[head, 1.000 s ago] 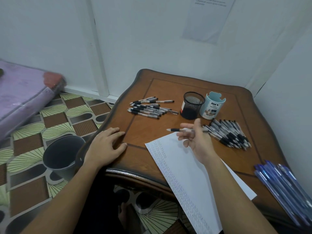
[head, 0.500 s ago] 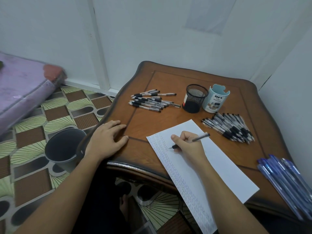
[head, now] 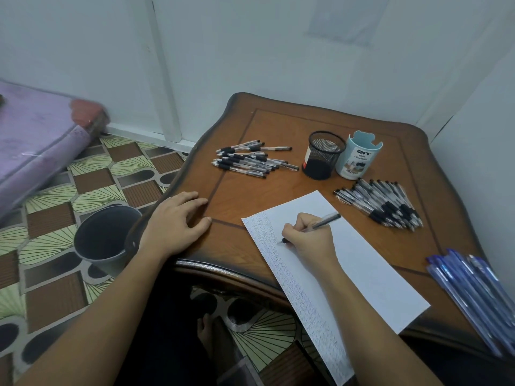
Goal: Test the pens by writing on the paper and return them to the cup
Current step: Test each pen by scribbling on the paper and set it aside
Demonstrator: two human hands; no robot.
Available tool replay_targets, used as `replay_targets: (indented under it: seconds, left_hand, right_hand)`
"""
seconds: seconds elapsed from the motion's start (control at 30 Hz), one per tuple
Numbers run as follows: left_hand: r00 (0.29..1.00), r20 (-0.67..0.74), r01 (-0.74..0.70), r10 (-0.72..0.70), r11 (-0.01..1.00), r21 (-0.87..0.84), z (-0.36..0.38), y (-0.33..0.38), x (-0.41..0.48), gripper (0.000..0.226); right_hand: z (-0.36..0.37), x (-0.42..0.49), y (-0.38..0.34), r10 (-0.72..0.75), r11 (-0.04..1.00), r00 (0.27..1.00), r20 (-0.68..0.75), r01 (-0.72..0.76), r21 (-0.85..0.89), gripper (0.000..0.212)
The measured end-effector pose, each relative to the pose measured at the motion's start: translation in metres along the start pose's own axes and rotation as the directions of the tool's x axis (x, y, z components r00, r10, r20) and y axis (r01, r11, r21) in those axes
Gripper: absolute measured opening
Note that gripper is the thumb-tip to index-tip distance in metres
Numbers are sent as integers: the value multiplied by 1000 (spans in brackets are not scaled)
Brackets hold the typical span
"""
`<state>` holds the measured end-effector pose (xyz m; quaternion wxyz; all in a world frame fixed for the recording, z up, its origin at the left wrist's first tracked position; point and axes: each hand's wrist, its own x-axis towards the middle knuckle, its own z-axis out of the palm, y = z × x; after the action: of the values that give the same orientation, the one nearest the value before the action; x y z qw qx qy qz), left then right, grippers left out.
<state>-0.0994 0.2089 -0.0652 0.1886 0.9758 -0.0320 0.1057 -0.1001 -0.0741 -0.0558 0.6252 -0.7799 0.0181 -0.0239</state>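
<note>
My right hand (head: 309,238) grips a black pen (head: 323,222) with its tip pressed on the white paper (head: 370,263), beside columns of small scribbles along the sheet's left edge. My left hand (head: 175,218) lies flat and open on the table's left corner, holding nothing. A black mesh cup (head: 323,154) and a pale blue cup (head: 358,156) stand side by side at the back. One pile of black pens (head: 250,160) lies left of the cups. Another pile of black pens (head: 384,203) lies to the right of the paper.
The wooden table (head: 278,123) stands in a corner of white walls. Several blue pens (head: 473,291) lie at the right edge. A dark grey bucket (head: 106,240) sits on the patterned floor left of the table. A purple mattress (head: 33,140) lies far left.
My right hand came down from holding the pen in the air near the cups to the paper, and the pen tip now rests on the sheet. My left hand has stayed put.
</note>
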Motion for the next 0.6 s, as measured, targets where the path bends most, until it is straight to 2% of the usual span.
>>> replay_targets:
  seconds: [0.3,0.6]
  left_hand:
    - [1000,13,-7,7,1000,6,-1,1,0,74]
    - [1000,18,3,-3,1000,3,-1,0,0,74]
  right_hand:
    - [1,-2,-2,-15,1000,1000,21,15,0,53]
    - [0,-1,-2,2,1000,999,35,-3,30,45]
